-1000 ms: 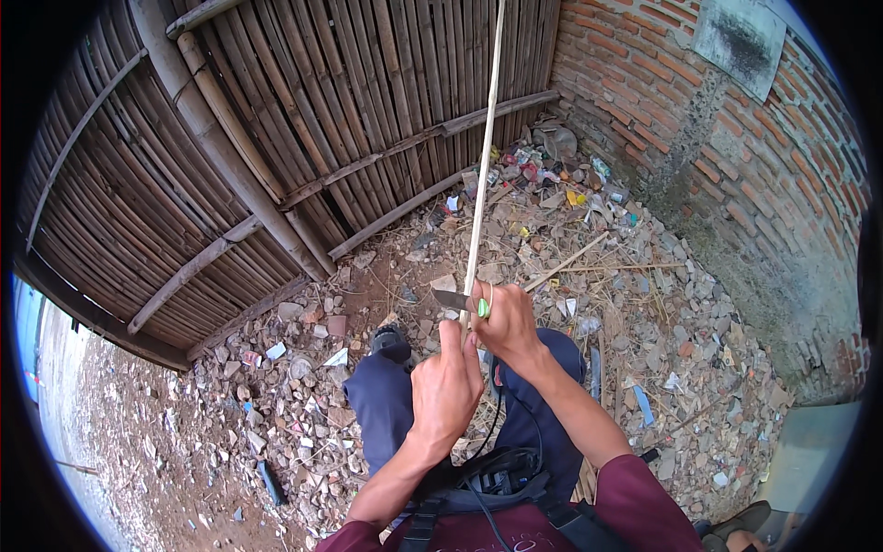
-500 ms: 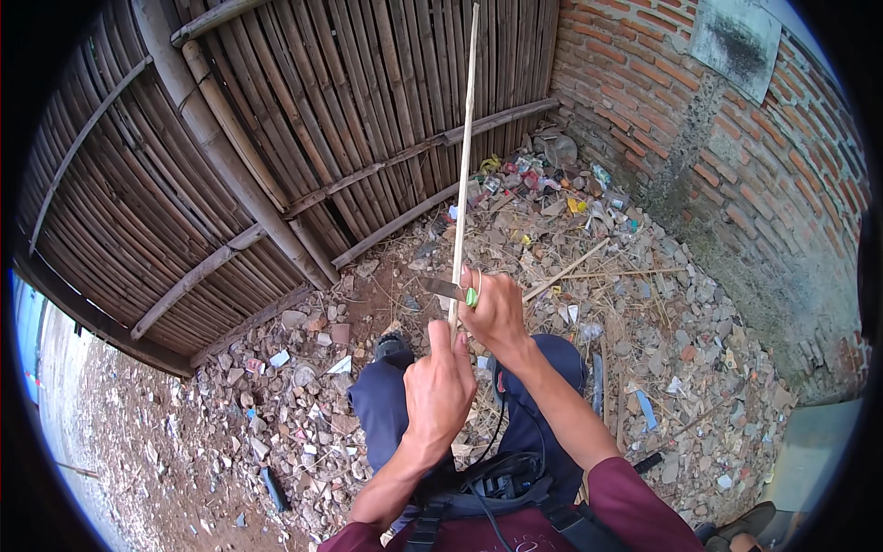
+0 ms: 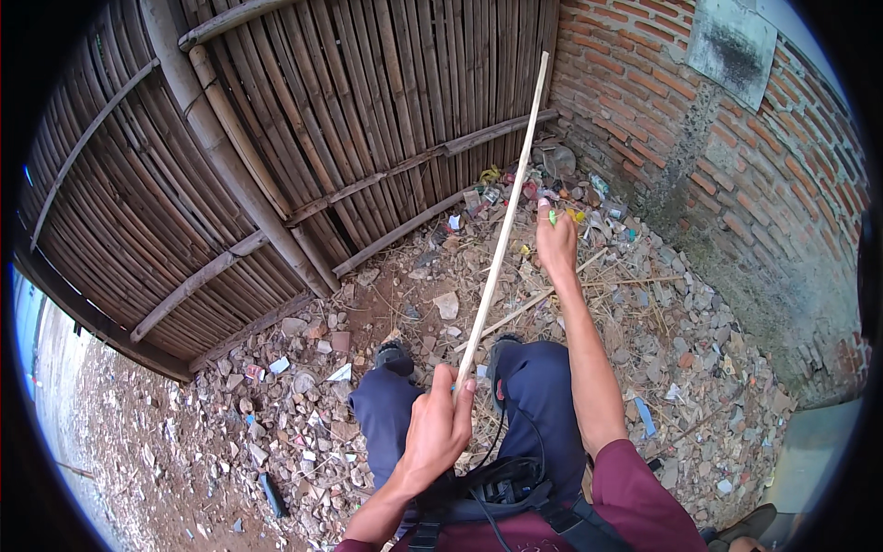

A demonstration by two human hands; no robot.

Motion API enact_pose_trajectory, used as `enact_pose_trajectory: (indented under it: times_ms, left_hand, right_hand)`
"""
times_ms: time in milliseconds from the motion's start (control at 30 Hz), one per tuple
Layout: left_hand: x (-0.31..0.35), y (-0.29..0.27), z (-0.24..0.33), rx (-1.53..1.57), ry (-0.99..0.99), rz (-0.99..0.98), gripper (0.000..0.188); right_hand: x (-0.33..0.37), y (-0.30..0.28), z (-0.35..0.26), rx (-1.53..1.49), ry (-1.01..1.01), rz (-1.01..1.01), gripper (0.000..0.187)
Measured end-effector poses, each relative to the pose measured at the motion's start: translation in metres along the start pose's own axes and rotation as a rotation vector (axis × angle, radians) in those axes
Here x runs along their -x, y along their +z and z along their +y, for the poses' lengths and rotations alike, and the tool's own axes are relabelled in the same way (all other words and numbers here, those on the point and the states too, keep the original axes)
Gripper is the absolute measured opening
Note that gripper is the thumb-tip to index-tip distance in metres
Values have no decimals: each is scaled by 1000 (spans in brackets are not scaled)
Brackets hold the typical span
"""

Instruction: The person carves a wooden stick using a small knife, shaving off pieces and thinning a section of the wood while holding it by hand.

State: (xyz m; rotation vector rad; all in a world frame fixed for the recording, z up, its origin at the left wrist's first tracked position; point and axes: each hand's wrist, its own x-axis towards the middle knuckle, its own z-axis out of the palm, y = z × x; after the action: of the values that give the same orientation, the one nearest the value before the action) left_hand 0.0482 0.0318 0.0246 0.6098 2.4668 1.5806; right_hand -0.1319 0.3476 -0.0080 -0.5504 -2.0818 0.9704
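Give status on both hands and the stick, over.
Left hand gripping the stick toward its near end. Right hand off it, closed on a green object. Rubble spread below.

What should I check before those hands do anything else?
1. Strip held: ok. The left hand is closed on the lower end of the pale strip.
2. Right hand apart from the strip: ok. It is out to the right, with a gap showing.
3. Far end of the strip in view: ok. It points up and away, with no hand on it.
4. Position of any sharp edge: cannot tell. A small green object shows at the right hand, mostly hidden.
5. Even footing: not ok, I'd say. Loose rubble lies around the shoes.
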Motion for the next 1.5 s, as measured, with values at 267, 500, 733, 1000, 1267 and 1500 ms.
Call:
enact_pose_trajectory:
  times_ms: [267,500,733,1000,1267,1500]
  left_hand:
    - [-16,2,-6,364,-12,48,22]
    - [-19,8,6,274,43,63,21]
    - [-21,8,-4,267,70,58,26]
    - [-26,-1,2,749,-176,-128,35]
    - [-30,14,-7,545,-66,-10,34]
    - [-28,16,0,329,-4,45,32]
  right_hand:
    - [129,-29,-54,-24,-329,-221,45]
    - [163,-38,-77,-109,-376,-318,43]
    - [172,-37,-79,-106,-386,-340,41]
    - [173,-31,-76,-96,-419,-358,31]
    - [173,-25,-76,-166,-382,-433,28]
    - [173,-19,-67,-127,-387,-378,32]
